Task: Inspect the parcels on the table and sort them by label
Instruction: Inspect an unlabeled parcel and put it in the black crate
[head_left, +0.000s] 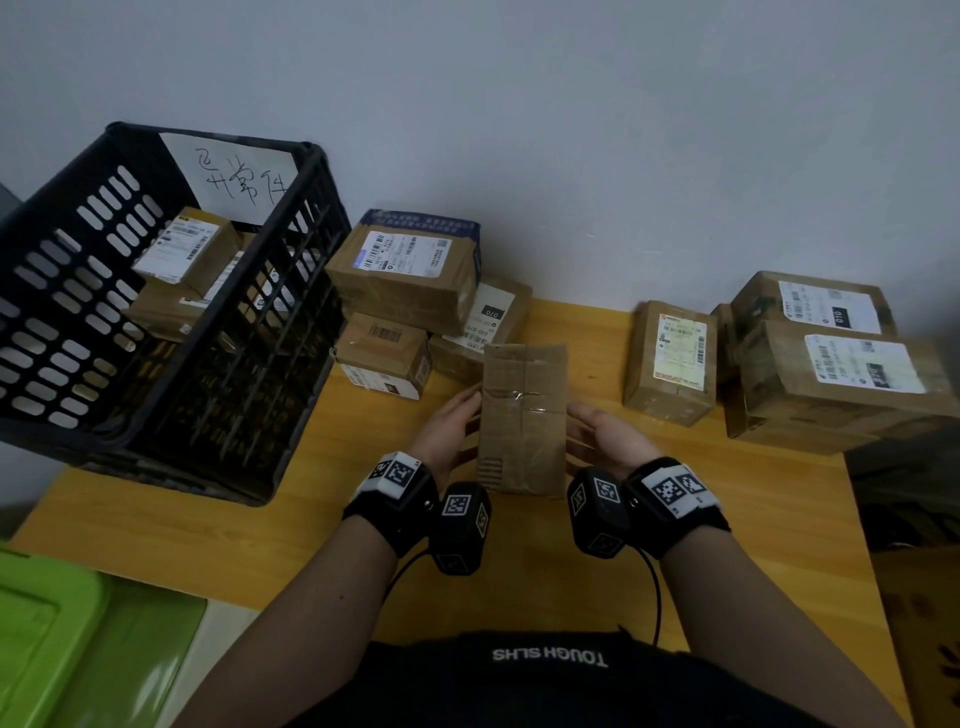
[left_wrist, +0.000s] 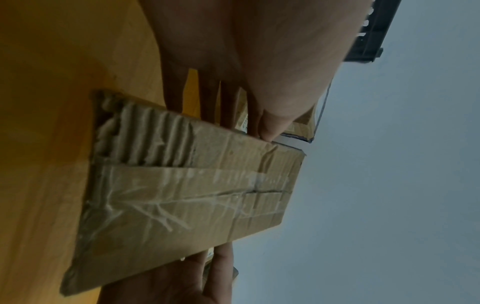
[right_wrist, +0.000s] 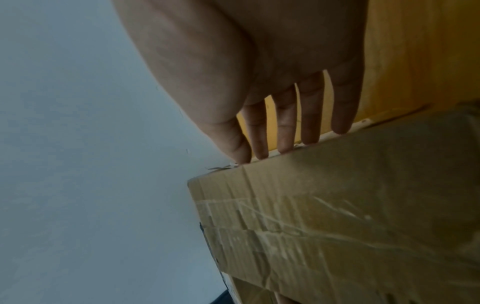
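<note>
Parcels are spread along the far side of a yellow wooden table (head_left: 291, 545) set against a plain grey wall (head_left: 571, 130), and one taped brown parcel (head_left: 522, 415) is held over the table's middle with its plain cardboard face upward, so no label on it can be seen. At the far left a green lidded bin (head_left: 67, 639) is cut off by the frame edge. Next, a black slotted crate (head_left: 130, 322) stands on the table's left end with a handwritten paper sign (head_left: 234, 174) on its back wall; several labelled parcels (head_left: 182, 254) lie inside it, the lower ones largely hidden. Just right of the crate a stack of labelled boxes (head_left: 410, 270) sits against the wall, their print too small to read. The left hand (head_left: 449, 426) is pressed flat against the held parcel's left side, fingers (left_wrist: 207, 98) straight and running behind its edge, thumb at the top corner. The right hand (head_left: 608, 434) is laid against the right side in the same way, fingers (right_wrist: 285, 123) extended and tips hidden behind the cardboard. Further right three more labelled boxes (head_left: 675, 358) rest on the table, the outermost cut off by the frame
</note>
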